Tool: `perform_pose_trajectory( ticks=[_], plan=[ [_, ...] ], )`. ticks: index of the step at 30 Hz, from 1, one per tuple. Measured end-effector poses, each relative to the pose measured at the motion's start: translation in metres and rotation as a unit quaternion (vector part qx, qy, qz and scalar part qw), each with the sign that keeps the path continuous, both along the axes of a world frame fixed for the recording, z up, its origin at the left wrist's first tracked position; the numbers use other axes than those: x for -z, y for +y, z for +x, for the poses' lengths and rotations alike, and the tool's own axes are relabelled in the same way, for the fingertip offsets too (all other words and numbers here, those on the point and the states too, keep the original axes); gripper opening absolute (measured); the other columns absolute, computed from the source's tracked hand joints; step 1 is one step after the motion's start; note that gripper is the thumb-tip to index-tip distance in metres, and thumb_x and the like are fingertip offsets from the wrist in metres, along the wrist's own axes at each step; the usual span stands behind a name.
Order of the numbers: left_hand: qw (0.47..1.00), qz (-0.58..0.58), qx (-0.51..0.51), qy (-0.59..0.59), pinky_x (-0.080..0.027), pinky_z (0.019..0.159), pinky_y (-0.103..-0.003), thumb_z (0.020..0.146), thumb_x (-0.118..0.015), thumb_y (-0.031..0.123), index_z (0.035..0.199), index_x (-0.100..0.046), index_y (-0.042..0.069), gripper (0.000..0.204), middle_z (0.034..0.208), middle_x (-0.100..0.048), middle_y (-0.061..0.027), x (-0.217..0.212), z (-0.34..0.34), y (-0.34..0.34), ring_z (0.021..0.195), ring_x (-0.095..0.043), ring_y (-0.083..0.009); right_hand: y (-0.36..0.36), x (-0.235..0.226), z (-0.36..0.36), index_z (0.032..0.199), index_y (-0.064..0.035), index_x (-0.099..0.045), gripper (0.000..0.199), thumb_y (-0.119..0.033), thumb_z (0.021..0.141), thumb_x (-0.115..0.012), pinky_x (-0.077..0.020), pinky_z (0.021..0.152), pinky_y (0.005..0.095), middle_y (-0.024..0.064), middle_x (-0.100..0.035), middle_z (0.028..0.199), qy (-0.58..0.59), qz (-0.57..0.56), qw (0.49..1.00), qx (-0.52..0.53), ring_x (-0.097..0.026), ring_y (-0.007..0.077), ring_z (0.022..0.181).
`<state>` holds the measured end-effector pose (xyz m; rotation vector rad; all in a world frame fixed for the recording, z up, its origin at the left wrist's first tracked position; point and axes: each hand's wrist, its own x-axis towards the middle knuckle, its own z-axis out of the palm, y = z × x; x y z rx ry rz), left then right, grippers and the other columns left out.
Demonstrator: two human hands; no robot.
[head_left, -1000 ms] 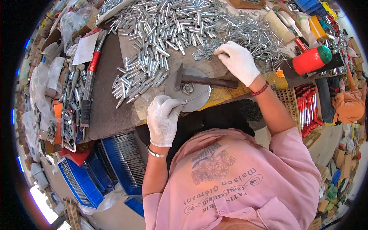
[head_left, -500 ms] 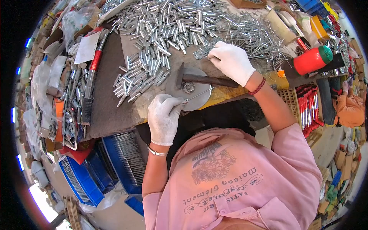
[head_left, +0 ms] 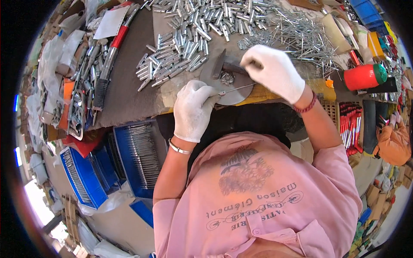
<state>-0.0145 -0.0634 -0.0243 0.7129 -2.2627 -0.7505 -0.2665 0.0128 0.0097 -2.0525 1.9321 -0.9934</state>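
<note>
Here we pinch a thin metal pin point(head_left: 235, 89) in our left hand point(head_left: 193, 109), its tip over the round steel plate point(head_left: 230, 84); our right hand point(head_left: 275, 71) grips the hammer point(head_left: 217, 64). A skewed blow could bend the slender, shiny pin or hit our fingertips.

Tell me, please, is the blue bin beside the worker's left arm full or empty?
Partly full: the blue bin holds a layer of thin metal pins.

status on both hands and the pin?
Left hand pinching thin metal pin on round steel plate. Right hand gripping hammer. Nothing blocking.
</note>
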Motion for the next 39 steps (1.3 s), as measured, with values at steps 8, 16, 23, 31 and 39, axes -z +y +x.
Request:
perform_pose_trajectory(
  ticks=[8, 16, 23, 31, 39],
  plan=[
    [0.999, -0.052, 0.010, -0.005, -0.052, 0.077, -0.044, 0.076, -0.079, 0.005, 0.087, -0.072, 0.011, 0.015, 0.089, -0.062, -0.0083, -0.001, 0.000, 0.001, 0.087, -0.064, -0.0333, -0.006, 0.002, 0.064, 0.133, -0.0103, -0.068, 0.048, 0.002, 0.086, -0.066, -0.0576, 0.079, 0.0366, 0.0096, -0.071, 0.092, -0.102, 0.005, 0.991, -0.082, -0.070, 0.0289, 0.083],
    [0.999, -0.030, 0.006, -0.010, -0.052, 0.076, -0.045, 0.077, -0.080, 0.008, 0.087, -0.071, 0.012, 0.014, 0.089, -0.061, -0.0083, -0.001, 0.002, 0.002, 0.087, -0.064, -0.0332, 0.001, 0.003, 0.057, 0.136, -0.0083, -0.066, 0.049, 0.000, 0.088, -0.067, -0.0564, 0.079, 0.0353, 0.0083, -0.071, 0.085, -0.117, 0.057, 0.990, -0.062, -0.069, 0.0250, 0.080],
    [0.999, -0.045, -0.003, -0.012, -0.053, 0.076, -0.044, 0.078, -0.080, 0.009, 0.087, -0.072, 0.012, 0.013, 0.089, -0.062, -0.0088, 0.000, 0.001, 0.002, 0.087, -0.065, -0.0331, -0.002, 0.002, 0.065, 0.132, -0.0106, -0.066, 0.044, -0.004, 0.089, -0.066, -0.0551, 0.083, 0.0419, 0.0096, -0.074, 0.095, -0.037, 0.034, 0.997, -0.065, -0.069, 0.0311, 0.089],
    [1.000, -0.030, 0.000, 0.007, -0.053, 0.074, -0.045, 0.075, -0.082, 0.008, 0.087, -0.075, 0.010, 0.014, 0.087, -0.064, -0.0101, -0.003, -0.001, -0.001, 0.086, -0.066, -0.0341, 0.014, 0.000, 0.051, 0.140, -0.0145, -0.062, 0.058, -0.013, 0.084, -0.077, -0.0540, 0.088, 0.0443, 0.0108, -0.071, 0.104, 0.113, -0.023, 0.993, -0.005, -0.068, 0.0331, 0.098],
    [0.998, 0.050, -0.002, -0.022, -0.053, 0.074, -0.045, 0.075, -0.083, 0.008, 0.084, -0.073, 0.008, 0.014, 0.086, -0.064, -0.0105, 0.000, 0.002, -0.003, 0.084, -0.066, -0.0344, 0.044, -0.006, 0.022, 0.129, -0.0111, -0.069, 0.041, -0.009, 0.088, -0.073, -0.0531, 0.084, 0.0446, 0.0130, -0.065, 0.094, 0.089, 0.026, 0.993, 0.079, -0.065, 0.0352, 0.099]
  ],
)
